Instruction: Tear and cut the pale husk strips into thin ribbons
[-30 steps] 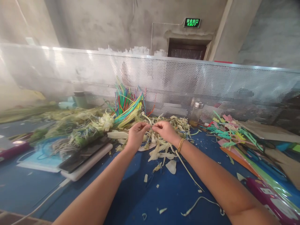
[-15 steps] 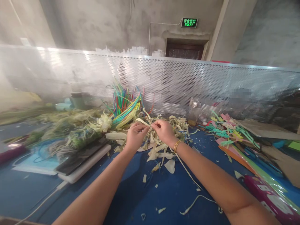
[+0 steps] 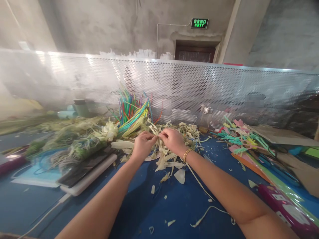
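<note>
My left hand [image 3: 143, 146] and my right hand [image 3: 173, 141] meet fingertip to fingertip over the middle of the blue table. Both pinch, thumb against forefinger, on pale dry strips [image 3: 152, 127] that look like plant husk. Where exactly the strips pass between the fingers is too small to make out. Beneath and behind the hands spreads a loose heap of the same cream-coloured husk pieces [image 3: 166, 162]. A broad pale husk piece [image 3: 122, 145] lies left of my left hand. A gold bracelet [image 3: 186, 154] circles my right wrist.
Colourful thin stems [image 3: 132, 108] stand behind the hands. A lidded glass bottle [image 3: 206, 119] is at the back right, before the perforated metal screen [image 3: 99, 79]. Left lie fibre bundles [image 3: 82, 149] and a white power bank [image 3: 89, 176] with cable; right, artificial flowers [image 3: 243, 136] and a purple case [image 3: 284, 205].
The hands stay together in a pinch and have shifted only slightly. The pale strip that stuck out above my left fingers now lies differently. The view has moved a little.
</note>
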{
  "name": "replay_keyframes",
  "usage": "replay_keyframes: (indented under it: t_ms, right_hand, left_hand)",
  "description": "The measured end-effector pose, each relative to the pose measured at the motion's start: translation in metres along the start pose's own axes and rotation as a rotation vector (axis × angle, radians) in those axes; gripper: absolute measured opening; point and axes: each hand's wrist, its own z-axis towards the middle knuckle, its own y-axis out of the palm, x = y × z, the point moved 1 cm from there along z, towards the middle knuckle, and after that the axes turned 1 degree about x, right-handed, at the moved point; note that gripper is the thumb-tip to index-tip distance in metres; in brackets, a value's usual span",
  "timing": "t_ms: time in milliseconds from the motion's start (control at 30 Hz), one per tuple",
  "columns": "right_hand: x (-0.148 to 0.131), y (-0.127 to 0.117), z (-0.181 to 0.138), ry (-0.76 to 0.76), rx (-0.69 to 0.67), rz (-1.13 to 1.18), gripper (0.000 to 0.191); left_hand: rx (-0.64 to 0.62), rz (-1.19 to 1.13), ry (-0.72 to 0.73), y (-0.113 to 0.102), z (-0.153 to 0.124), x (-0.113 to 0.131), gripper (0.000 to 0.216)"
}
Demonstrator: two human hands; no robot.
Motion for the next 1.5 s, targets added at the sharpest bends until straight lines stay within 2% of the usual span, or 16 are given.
replay_keyframes:
  t_ms: [100,233,300,367,500,600,767,933,1033,1133,1233,1367,1500]
  right_hand:
    - [0.0,-0.001,0.001,-0.014,-0.006,0.016,0.007]
    - [0.002,-0.003,0.003,-0.089,-0.052,0.095,0.025]
    - [0.005,0.0,0.004,-0.086,-0.09,0.149,0.013]
    - [0.009,0.005,0.004,-0.023,-0.109,0.267,0.004]
    - [0.013,0.016,0.003,0.151,-0.124,0.642,0.004]
    - [0.013,0.018,0.002,0.195,-0.12,0.78,0.005]
    - [0.017,0.016,0.004,0.145,-0.063,0.691,0.006]
    - [0.018,0.011,0.005,0.121,0.034,0.505,0.003]
    - [0.013,0.007,0.003,0.098,0.087,0.432,0.003]
    - [0.008,0.007,0.002,0.049,0.108,0.403,0.004]
    - [0.007,0.011,0.0,0.038,0.058,0.453,0.004]
    - [0.01,0.017,-0.001,0.067,-0.024,0.502,0.023]
    - [0.011,0.018,-0.002,0.072,-0.03,0.46,0.037]
  left_hand:
    - [-0.011,0.091,0.046,0.001,-0.001,0.0,0.023]
    - [-0.022,0.232,0.204,-0.002,-0.002,0.007,0.017]
    - [-0.014,0.281,0.256,-0.004,-0.002,0.011,0.016]
    - [-0.002,0.273,0.25,-0.005,-0.001,0.013,0.017]
    - [0.013,0.193,0.18,-0.005,0.002,0.01,0.018]
    - [0.026,0.169,0.16,-0.006,0.003,0.007,0.018]
    - [0.052,0.096,0.109,-0.008,0.003,0.003,0.02]
    - [-0.036,-0.18,-0.081,-0.003,0.002,0.002,0.03]
    - [-0.049,-0.263,-0.124,0.0,0.001,0.003,0.035]
    - [-0.023,-0.19,-0.09,0.0,0.001,0.001,0.033]
    - [0.023,-0.06,-0.048,-0.003,0.001,-0.001,0.026]
    - [0.053,0.089,0.033,-0.009,0.0,0.004,0.017]
    - [0.074,0.239,0.125,-0.014,-0.001,0.014,0.011]
